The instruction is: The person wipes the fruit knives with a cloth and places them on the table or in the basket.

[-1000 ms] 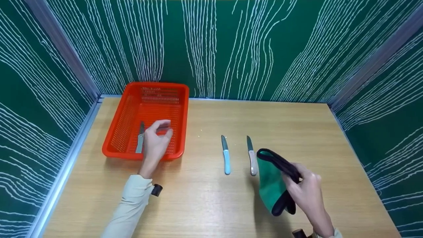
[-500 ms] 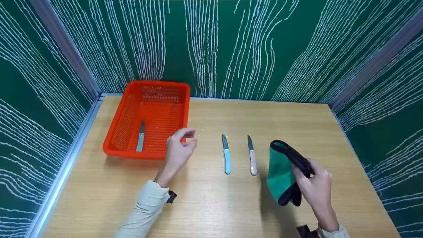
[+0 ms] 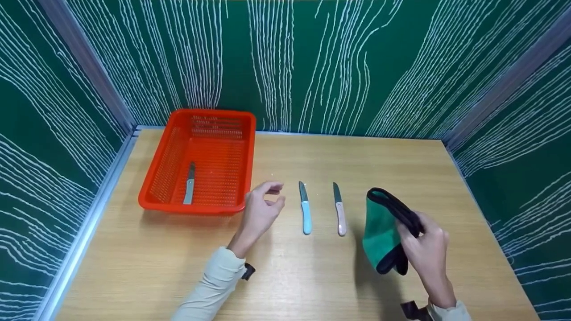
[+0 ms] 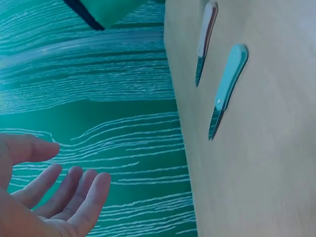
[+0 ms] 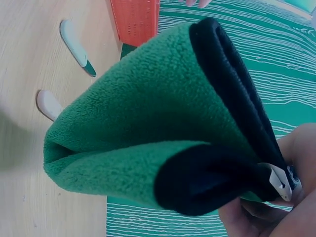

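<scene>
My left hand (image 3: 261, 211) hovers between the basket and the knives, fingers loosely bent with nothing in them; the left wrist view shows the thumb and fingers apart. A knife with a light blue handle (image 3: 306, 216) lies just right of it on the table. Further right is a second knife with a pale pinkish handle (image 3: 341, 218). My right hand (image 3: 426, 249) pinches a folded green cloth (image 3: 379, 232) with dark edging and holds it up over the table. A white tag (image 5: 279, 182) shows near the fingers in the right wrist view.
An orange-red plastic basket (image 3: 151, 203) stands at the back left of the wooden table (image 3: 285, 285). One knife with a greyish handle (image 3: 189, 191) lies inside it. Green walls with white wavy lines (image 3: 276, 67) enclose the table at the back and sides.
My left hand has moved right, out from over the basket toward the blue-handled knife. My right hand has drawn the green cloth a little right, away from the pinkish-handled knife.
</scene>
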{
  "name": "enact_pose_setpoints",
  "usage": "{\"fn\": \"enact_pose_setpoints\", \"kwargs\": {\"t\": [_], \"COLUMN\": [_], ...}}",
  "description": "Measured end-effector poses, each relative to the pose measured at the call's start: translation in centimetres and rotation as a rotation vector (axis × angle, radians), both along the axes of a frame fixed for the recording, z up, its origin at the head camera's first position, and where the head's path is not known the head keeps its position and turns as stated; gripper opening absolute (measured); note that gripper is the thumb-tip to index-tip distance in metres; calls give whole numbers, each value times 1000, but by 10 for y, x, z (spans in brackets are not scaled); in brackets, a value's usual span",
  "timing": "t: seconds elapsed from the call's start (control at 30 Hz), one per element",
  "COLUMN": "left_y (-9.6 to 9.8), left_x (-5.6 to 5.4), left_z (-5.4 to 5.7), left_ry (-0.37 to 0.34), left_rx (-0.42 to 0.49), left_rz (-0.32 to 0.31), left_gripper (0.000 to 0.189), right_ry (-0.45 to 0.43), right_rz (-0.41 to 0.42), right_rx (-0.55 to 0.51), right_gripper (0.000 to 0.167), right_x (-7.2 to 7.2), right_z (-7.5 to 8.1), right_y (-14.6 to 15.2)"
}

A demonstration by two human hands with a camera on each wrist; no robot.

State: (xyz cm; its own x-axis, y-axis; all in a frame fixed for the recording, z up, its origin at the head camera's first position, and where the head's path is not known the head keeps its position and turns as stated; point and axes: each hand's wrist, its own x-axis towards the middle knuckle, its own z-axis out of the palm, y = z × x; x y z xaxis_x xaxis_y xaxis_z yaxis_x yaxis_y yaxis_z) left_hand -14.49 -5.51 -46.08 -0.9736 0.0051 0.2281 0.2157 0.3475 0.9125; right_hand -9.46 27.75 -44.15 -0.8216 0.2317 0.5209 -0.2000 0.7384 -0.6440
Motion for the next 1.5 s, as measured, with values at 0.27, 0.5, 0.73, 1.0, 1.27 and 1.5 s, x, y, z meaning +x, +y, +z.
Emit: {"fn": "enact_pose_setpoints", "kwargs": {"t": [0.27, 0.5, 0.73, 1.0, 1.27, 1.5], "left_y": [12, 24, 40, 56, 71, 86], "left_x": [-6, -11, -17, -18, -22, -24], "left_z": [-17, -37, -52, -69, -78, -87], "left_ry": [12, -25, -38, -129, -244, -267], "left_rx": [9, 17, 10, -79, -292, -369], "left_rz": [9, 9, 6, -14, 5, 12], "left_gripper": [28, 27, 24, 24, 31, 32], "right_ry": [19, 24, 28, 2, 13, 16], "right_rz": [-8, -15, -24, -23, -14, -17], "right_rx": [1, -3, -5, -25, -16, -11], "right_gripper": [6, 8, 7, 7, 5, 6], "right_x": [-1, -1, -2, -3, -3, -2], "right_z": [-4, -6, -6, -9, -11, -11], "right_y": [3, 5, 6, 2, 1, 3]}}
